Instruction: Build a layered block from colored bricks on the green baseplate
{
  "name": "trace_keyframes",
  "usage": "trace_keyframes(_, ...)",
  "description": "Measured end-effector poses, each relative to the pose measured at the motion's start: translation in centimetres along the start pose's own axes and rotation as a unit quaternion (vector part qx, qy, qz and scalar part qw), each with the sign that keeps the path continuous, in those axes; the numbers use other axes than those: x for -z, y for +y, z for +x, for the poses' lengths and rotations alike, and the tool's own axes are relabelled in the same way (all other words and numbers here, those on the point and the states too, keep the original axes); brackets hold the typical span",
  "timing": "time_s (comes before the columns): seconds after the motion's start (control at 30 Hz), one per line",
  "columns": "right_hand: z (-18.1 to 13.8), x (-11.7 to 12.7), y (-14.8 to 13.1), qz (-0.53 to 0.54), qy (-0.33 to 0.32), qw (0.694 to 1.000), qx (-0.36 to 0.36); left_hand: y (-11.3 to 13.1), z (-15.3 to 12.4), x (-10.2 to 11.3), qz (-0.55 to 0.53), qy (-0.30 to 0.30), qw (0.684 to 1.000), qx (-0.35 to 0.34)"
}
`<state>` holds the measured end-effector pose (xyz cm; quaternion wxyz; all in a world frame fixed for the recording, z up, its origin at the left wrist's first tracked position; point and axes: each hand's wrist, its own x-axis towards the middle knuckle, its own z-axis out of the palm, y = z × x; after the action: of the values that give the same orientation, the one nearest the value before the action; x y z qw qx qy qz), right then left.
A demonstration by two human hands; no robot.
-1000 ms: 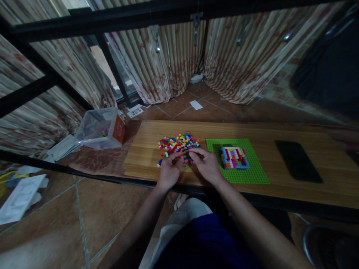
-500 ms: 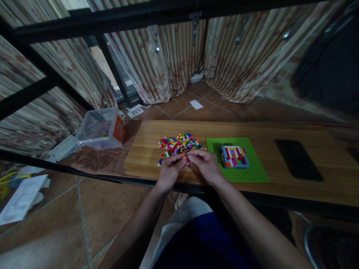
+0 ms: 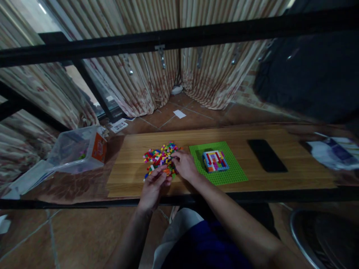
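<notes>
A loose pile of small toy building bricks (image 3: 157,157) in many colours lies on the wooden board. My left hand (image 3: 154,183) is at the pile's near edge, its fingers curled around orange toy bricks (image 3: 167,171). Over the right side of the pile, my right hand (image 3: 183,164) reaches down with fingertips pinched together among the bricks; what they grip is too small to make out. To the right, a square multicoloured brick build (image 3: 215,161), with white, red and blue parts, sits on a green studded baseplate (image 3: 237,173).
A black phone-like slab (image 3: 266,155) lies on the wooden board (image 3: 303,164) at right. Beyond it is a white and purple packet (image 3: 336,151). At left stands a clear plastic box (image 3: 70,149) with an orange label. A dark metal bar (image 3: 252,196) runs along the near edge.
My hands have come apart; the right has moved forward into the pile, while the left stays near the edge with orange bricks. The camera view has turned to the right.
</notes>
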<state>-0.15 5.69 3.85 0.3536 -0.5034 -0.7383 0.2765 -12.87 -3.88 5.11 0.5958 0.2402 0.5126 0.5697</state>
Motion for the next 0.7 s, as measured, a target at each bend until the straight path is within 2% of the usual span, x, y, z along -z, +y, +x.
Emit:
trace_keyframes(0.13,-1.9,1.5,-1.6,0.09,-0.019,0.996,0.023,0.0,0.2,0.0,0.02,0.007,1.0,-0.013)
trace_keyframes(0.23,-4.2,2.9,-2.3,0.165,-0.074,0.983,0.04,-0.2,0.3,-0.5,0.019,-0.021,0.999,-0.015)
trace_keyframes(0.3,-5.5,3.7,-2.4,0.186,-0.08,0.979,0.034,-0.5,0.2,-1.0,0.019,-0.05,0.999,-0.006)
trace_keyframes(0.43,-7.5,5.7,-1.4,0.188,-0.051,0.981,0.007,-1.5,-0.3,-2.8,0.041,-0.108,0.993,0.007)
trace_keyframes(0.53,-8.8,7.7,0.2,0.158,-0.035,0.987,-0.009,-2.4,-0.6,-4.2,0.11,-0.137,0.984,0.001)
trace_keyframes(0.6,-9.7,9.3,1.7,0.128,0.004,0.991,-0.03,-3.1,-0.7,-4.8,0.177,-0.142,0.974,-0.017)
trace_keyframes(0.7,-11.1,11.4,4.3,0.083,0.085,0.99,-0.08,-4.3,-0.5,-4.7,0.281,-0.144,0.945,-0.087)
